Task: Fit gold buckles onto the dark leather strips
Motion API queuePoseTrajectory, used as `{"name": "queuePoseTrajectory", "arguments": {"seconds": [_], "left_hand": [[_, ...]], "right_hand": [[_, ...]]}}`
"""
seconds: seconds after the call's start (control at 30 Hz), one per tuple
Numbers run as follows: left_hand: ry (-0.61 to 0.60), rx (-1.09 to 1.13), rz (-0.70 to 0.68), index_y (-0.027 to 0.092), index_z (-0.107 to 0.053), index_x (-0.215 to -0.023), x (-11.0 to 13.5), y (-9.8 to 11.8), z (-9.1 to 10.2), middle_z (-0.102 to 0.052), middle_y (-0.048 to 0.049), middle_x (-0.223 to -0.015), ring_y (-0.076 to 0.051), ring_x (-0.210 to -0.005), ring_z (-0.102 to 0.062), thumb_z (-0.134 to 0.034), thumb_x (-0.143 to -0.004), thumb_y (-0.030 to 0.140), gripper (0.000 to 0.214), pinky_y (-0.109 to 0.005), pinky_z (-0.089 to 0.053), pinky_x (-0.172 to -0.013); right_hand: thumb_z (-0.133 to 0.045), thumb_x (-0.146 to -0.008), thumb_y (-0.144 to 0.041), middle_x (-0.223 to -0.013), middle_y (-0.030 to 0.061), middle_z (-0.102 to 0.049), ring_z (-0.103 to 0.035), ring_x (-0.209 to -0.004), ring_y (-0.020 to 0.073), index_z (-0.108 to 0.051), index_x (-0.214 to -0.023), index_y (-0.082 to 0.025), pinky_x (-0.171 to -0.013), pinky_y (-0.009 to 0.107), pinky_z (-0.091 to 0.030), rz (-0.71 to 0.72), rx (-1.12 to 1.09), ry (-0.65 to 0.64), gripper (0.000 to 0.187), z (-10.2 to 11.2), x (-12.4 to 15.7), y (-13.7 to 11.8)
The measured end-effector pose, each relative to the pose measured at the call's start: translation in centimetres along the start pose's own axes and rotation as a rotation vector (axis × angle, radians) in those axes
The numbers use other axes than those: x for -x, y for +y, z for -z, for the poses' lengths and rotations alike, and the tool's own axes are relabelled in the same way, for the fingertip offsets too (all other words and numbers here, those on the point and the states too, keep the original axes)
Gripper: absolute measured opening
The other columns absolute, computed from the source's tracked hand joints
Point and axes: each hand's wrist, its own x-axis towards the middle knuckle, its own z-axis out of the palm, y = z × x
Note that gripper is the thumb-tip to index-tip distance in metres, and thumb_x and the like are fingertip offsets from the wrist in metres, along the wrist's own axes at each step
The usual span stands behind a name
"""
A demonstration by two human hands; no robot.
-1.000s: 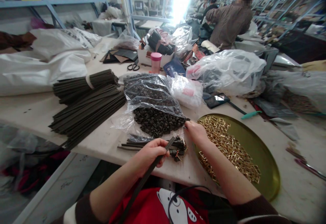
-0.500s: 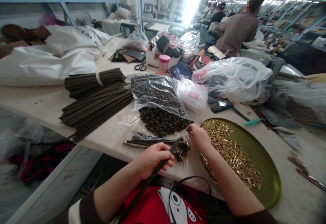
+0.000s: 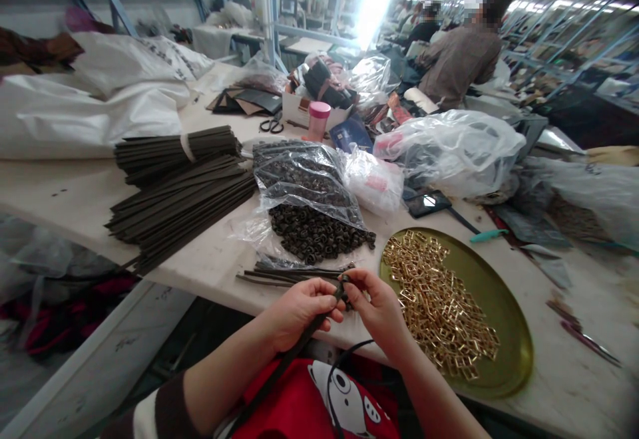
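Note:
My left hand (image 3: 305,307) pinches a long dark strap (image 3: 279,378) near its tip, and the rest of it trails down across my lap. At that tip, my right hand (image 3: 378,309) holds a small dark loop (image 3: 345,279) between thumb and fingers. Whether the loop is around the strap or only against it I cannot tell. Just beyond my hands lies a heap of similar dark loops (image 3: 319,234), spilling from a clear plastic bag (image 3: 304,169). Several finished-looking dark straps (image 3: 269,275) lie in front of the heap, partly hidden by my hands.
To the right, a gold oval tray (image 3: 514,359) holds many gold metal buckles (image 3: 439,299). Bundled dark strips (image 3: 184,206) lie at left. Farther back are scissors (image 3: 271,125), a pink-lidded jar (image 3: 318,121), a phone (image 3: 428,203) and plastic bags (image 3: 459,146). A person (image 3: 459,60) stands beyond.
My right hand has come from the edge of the loop heap, down and left to the strap's tip, carrying a small dark loop. My left hand keeps its hold; the view has shifted slightly.

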Motion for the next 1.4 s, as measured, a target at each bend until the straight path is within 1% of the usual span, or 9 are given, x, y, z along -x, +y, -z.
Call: {"name": "queuePoseTrajectory", "arguments": {"seconds": [0.2, 0.33, 0.5, 0.73, 0.87, 1.03, 1.2, 1.3, 1.4], "left_hand": [[-0.002, -0.080, -0.112, 0.015, -0.046, -0.075, 0.0, -1.0, 0.7, -0.056, 0.0026, -0.065, -0.003, -0.040, -0.040, -0.062, -0.070, 0.034, 0.025, -0.014, -0.024, -0.034], [0.063, -0.210, -0.228, 0.017, -0.043, -0.073, 0.4, -1.2, 0.8, -0.052, 0.0063, -0.058, -0.002, -0.036, -0.035, -0.056, -0.074, 0.042, 0.028, -0.014, -0.022, -0.034], [0.135, -0.398, -0.336, 0.018, -0.044, -0.070, 0.8, -1.2, 0.7, -0.047, 0.0076, -0.054, -0.005, -0.040, -0.036, -0.054, -0.074, 0.038, 0.023, -0.017, -0.028, -0.039], [0.223, -0.653, -0.442, 0.017, -0.047, -0.065, 0.2, -1.8, 1.4, -0.047, 0.0055, -0.057, -0.009, -0.054, -0.043, -0.050, -0.072, 0.028, 0.014, -0.020, -0.034, -0.052], [0.204, -0.699, -0.375, 0.018, -0.045, -0.063, -0.1, -1.7, 1.9, -0.043, 0.0067, -0.054, -0.009, -0.051, -0.039, -0.049, -0.069, 0.026, 0.012, -0.020, -0.031, -0.049], [0.168, -0.623, -0.263, 0.018, -0.043, -0.062, -0.1, -1.6, 1.4, -0.040, 0.0079, -0.050, -0.007, -0.047, -0.036, -0.049, -0.066, 0.026, 0.011, -0.018, -0.027, -0.045], [0.110, -0.448, -0.131, 0.019, -0.042, -0.064, 0.1, -1.8, 0.8, -0.036, 0.0101, -0.044, -0.005, -0.039, -0.028, -0.047, -0.068, 0.027, 0.011, -0.017, -0.022, -0.040], [0.069, -0.435, -0.146, 0.017, -0.045, -0.064, 0.1, -1.7, 1.0, -0.034, 0.0101, -0.044, -0.005, -0.039, -0.026, -0.047, -0.069, 0.028, 0.012, -0.017, -0.020, -0.040], [0.070, -0.498, -0.152, 0.016, -0.047, -0.064, 0.0, -1.7, 1.2, -0.033, 0.0097, -0.045, -0.005, -0.041, -0.026, -0.046, -0.069, 0.026, 0.011, -0.017, -0.021, -0.041]], "right_hand": [[-0.069, -0.068, -0.036, -0.070, -0.0003, -0.063, -0.052, -0.061, 0.0110, -0.062, -0.079, -0.018, -0.059, 0.024, -0.041, -0.268, -0.498, 0.018, 0.022, -0.1, 0.1, 0.1], [-0.075, -0.061, -0.031, -0.067, -0.0029, -0.061, -0.049, -0.056, 0.0084, -0.060, -0.071, -0.019, -0.057, 0.022, -0.039, -0.319, -0.737, 0.077, 0.021, -0.2, 0.2, -0.1], [-0.078, -0.057, -0.026, -0.061, -0.0053, -0.057, -0.047, -0.054, 0.0073, -0.053, -0.064, -0.019, -0.055, 0.020, -0.038, -0.357, -0.894, 0.062, 0.027, -0.9, 0.5, -0.7], [-0.071, -0.066, -0.029, -0.062, -0.0056, -0.053, -0.046, -0.057, 0.0084, -0.050, -0.069, -0.020, -0.057, 0.020, -0.037, -0.242, -0.682, 0.052, 0.023, -1.1, 1.4, -0.2], [-0.065, -0.071, -0.037, -0.063, -0.0041, -0.051, -0.046, -0.058, 0.0102, -0.051, -0.070, -0.020, -0.056, 0.022, -0.037, -0.118, -0.408, 0.064, 0.022, -0.6, 1.8, -0.1], [-0.054, -0.079, -0.040, -0.056, -0.0032, -0.049, -0.044, -0.055, 0.0110, -0.051, -0.065, -0.019, -0.056, 0.024, -0.036, -0.067, -0.169, 0.080, 0.026, -0.5, 1.9, 0.4], [-0.061, -0.073, -0.039, -0.057, -0.0054, -0.048, -0.044, -0.052, 0.0096, -0.052, -0.074, -0.020, -0.051, 0.022, -0.036, -0.117, -0.323, 0.159, 0.021, -1.0, 1.3, 1.2], [-0.060, -0.075, -0.039, -0.063, -0.0032, -0.055, -0.050, -0.056, 0.0102, -0.057, -0.087, -0.020, -0.056, 0.023, -0.040, -0.210, -0.439, 0.041, 0.024, -1.1, 1.3, 1.4], [-0.061, -0.075, -0.037, -0.069, -0.0010, -0.059, -0.053, -0.062, 0.0113, -0.061, -0.087, -0.019, -0.061, 0.024, -0.042, -0.230, -0.417, -0.066, 0.022, -1.3, 1.8, 1.3]]}}
